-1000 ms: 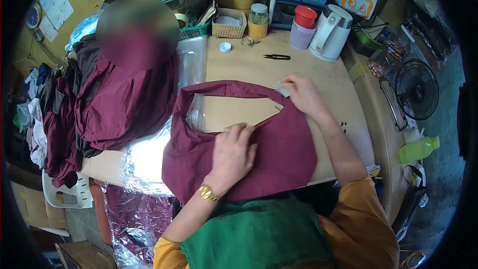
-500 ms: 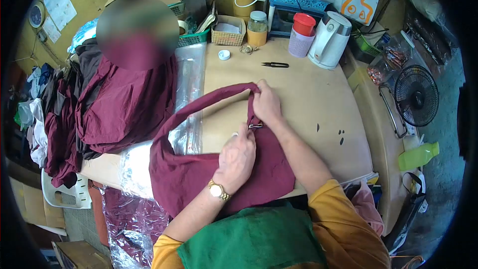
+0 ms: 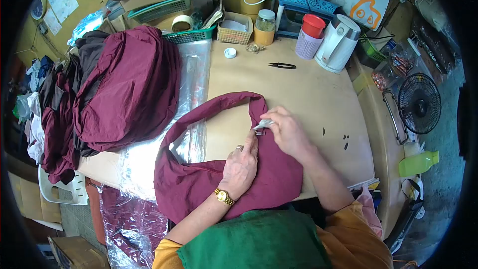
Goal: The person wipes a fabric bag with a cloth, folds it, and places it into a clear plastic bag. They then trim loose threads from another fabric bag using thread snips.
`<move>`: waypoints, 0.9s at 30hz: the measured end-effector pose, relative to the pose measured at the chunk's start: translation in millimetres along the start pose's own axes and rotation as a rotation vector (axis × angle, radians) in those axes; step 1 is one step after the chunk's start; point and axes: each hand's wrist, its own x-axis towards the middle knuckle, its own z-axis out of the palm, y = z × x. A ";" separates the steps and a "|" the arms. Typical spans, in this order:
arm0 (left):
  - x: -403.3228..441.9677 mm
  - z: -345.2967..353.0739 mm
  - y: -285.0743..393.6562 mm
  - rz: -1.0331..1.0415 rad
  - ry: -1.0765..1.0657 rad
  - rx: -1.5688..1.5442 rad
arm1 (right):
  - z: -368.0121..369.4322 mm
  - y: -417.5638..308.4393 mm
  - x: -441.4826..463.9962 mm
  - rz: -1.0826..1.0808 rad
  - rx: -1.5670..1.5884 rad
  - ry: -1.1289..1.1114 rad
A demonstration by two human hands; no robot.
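A maroon cloth shoulder bag [image 3: 271,169] lies on the table before me, its strap [image 3: 214,103] looped away from me. My left hand [image 3: 240,169], with a ring and a gold watch, rests on the bag. Its index finger stretches toward the metal zipper pull [image 3: 259,133]; the other fingers lie on the cloth. My right hand [image 3: 289,132] is closed on a small whitish thing [image 3: 264,124], held just above the zipper pull at the strap's base. What kind of thing it is I cannot make out.
Piled maroon bags [image 3: 132,89] and clear plastic sheeting [image 3: 191,79] occupy the left. Black thread snips [image 3: 282,65], a white cap [image 3: 229,53], a jar [image 3: 265,27] and a white kettle [image 3: 337,45] stand or lie farther back. A fan [image 3: 419,103] is at right.
My right hand has let go of the strap and come down toward the zipper pull, with a whitish thing now showing in its fingers. The strap's top has sunk lower.
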 end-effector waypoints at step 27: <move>1.5 -0.7 -3.9 0.023 -0.026 -0.107 | 7.9 6.9 14.9 0.360 0.072 -0.081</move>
